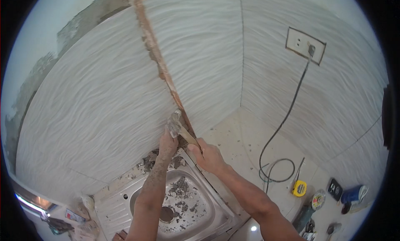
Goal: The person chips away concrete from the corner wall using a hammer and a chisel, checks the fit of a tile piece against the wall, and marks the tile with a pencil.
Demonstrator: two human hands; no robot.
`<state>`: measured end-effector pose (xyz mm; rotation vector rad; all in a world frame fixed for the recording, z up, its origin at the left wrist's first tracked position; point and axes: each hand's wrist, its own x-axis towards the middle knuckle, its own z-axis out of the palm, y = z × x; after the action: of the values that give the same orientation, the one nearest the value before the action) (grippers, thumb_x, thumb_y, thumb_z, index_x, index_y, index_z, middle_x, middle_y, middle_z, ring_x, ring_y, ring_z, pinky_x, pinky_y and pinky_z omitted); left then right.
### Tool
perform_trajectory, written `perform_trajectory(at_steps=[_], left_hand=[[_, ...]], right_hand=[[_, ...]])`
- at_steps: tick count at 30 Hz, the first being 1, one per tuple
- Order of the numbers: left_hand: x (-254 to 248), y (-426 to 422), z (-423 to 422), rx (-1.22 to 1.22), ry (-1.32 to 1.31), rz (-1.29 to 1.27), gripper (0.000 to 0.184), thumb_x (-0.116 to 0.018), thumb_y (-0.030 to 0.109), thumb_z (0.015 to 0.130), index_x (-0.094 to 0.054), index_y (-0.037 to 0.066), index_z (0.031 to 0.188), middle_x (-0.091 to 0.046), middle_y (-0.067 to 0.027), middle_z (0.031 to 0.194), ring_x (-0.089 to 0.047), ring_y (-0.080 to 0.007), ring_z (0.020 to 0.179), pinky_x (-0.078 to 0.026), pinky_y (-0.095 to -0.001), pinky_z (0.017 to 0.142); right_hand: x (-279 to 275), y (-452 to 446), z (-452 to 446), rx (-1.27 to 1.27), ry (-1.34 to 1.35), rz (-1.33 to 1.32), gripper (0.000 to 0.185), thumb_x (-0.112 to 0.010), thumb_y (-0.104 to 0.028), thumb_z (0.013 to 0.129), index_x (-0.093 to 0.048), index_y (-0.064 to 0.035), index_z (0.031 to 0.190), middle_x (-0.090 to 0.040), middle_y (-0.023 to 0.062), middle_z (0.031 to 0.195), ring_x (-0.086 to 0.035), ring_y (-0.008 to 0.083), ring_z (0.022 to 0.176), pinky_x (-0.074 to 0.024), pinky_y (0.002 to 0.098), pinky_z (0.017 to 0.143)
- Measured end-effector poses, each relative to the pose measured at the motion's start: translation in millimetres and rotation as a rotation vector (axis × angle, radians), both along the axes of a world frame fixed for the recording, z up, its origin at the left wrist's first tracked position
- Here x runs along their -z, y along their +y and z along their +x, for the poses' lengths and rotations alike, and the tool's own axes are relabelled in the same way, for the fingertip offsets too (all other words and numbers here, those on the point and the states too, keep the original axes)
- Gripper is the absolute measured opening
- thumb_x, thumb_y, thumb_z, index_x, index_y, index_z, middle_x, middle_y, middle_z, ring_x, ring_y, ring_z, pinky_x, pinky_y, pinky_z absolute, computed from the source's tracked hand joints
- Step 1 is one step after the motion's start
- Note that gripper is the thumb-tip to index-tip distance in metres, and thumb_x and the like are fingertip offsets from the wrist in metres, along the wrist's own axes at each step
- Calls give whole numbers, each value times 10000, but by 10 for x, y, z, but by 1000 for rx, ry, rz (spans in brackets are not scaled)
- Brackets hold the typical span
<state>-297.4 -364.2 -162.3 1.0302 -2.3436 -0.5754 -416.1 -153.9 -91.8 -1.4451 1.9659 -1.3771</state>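
My right hand (208, 156) is closed round the wooden handle of a hammer (186, 135), whose head lies over my left hand near the wall. My left hand (168, 141) is raised at the foot of a brown vertical groove (160, 64) in the tiled wall; its fingers are partly hidden by the hammer head, and what they hold, if anything, cannot be made out. Below both arms, a steel sink (210, 201) holds grey rubble (182, 189). More broken pieces (150, 161) lie along its back edge.
A black cable (284, 116) hangs from a wall socket (306, 45) and coils on the counter (225, 136). At the right are a yellow tape measure (299, 188), an angle grinder (306, 216) and a blue container (352, 194).
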Motion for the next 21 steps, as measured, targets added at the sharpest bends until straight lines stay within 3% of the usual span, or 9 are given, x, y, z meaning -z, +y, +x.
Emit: perform_trajectory(at_steps=[1, 4, 6, 8, 10, 11, 13, 16, 21], left_hand=[[-35, 35, 51, -21, 15, 4, 420, -499, 182, 1005, -416, 37, 1390, -662, -320, 905, -625, -549, 902, -485, -593, 789], [-339, 29, 85, 19, 374, -199, 370, -492, 212, 1032, -449, 33, 1353, -652, -314, 868, -623, -552, 850, -462, -586, 725], [-937, 114, 153, -3, 431, -8, 346, -492, 240, 1050, -481, 26, 1322, -640, -312, 874, -623, -541, 849, -449, -567, 695], [-1496, 144, 155, 47, 523, -127, 324, -508, 279, 1053, -517, 27, 1258, -636, -306, 876, -625, -530, 836, -462, -547, 687], [-1896, 29, 157, 81, 512, -93, 328, -488, 320, 1059, -526, 34, 1214, -651, -288, 873, -635, -511, 842, -471, -552, 699], [-2077, -44, 156, 67, 537, -90, 328, -488, 320, 1059, -526, 34, 1214, -651, -288, 873, -635, -511, 842, -471, -552, 699], [-2344, -143, 167, 82, 304, -93, 403, -442, 391, 1071, -527, 7, 1159, -670, -277, 875, -652, -490, 861, -482, -562, 725], [-2551, -141, 180, 89, 167, -75, 465, -409, 446, 1081, -550, 7, 1144, -657, -229, 856, -651, -422, 822, -476, -525, 742], [-2534, -197, 121, 80, 135, -131, 496, -399, 469, 1079, -546, 1, 1152, -677, -246, 891, -660, -452, 876, -482, -557, 771]], right_hand=[[-40, 86, 54, -15, -19, 15, 447, -486, -444, 1045, -558, -4, 1078, -682, 273, 832, -660, 502, 842, -509, 561, 731], [-221, 184, 143, -36, -24, -47, 457, -491, -438, 1043, -564, 4, 1132, -679, 277, 834, -668, 492, 839, -514, 529, 737], [-460, 224, 168, -50, -68, -42, 452, -490, -431, 1046, -560, 2, 1153, -666, 254, 801, -674, 445, 784, -512, 499, 714], [-640, 235, 167, -62, -110, -23, 449, -488, -425, 1050, -556, 1, 1174, -654, 232, 767, -679, 398, 729, -509, 470, 691], [-826, 207, 130, -68, -234, -77, 410, -495, -399, 1057, -556, 1, 1124, -600, 129, 709, -603, 240, 628, -482, 391, 626], [-976, 193, 138, -79, -210, -67, 410, -495, -399, 1057, -556, 1, 1124, -600, 129, 709, -603, 240, 628, -482, 391, 626], [-1353, 200, 192, -74, -212, -235, 380, -500, -372, 1065, -549, 4, 1088, -537, 42, 695, -505, 125, 599, -446, 323, 577], [-1879, 212, 244, -74, -126, -274, 351, -516, -347, 1065, -541, 4, 1065, -516, 4, 699, -473, 83, 567, -418, 281, 532], [-2390, 171, 421, -54, -147, -247, 343, -506, -343, 1070, -531, -2, 1057, -500, 3, 688, -455, 70, 525, -404, 270, 480]])
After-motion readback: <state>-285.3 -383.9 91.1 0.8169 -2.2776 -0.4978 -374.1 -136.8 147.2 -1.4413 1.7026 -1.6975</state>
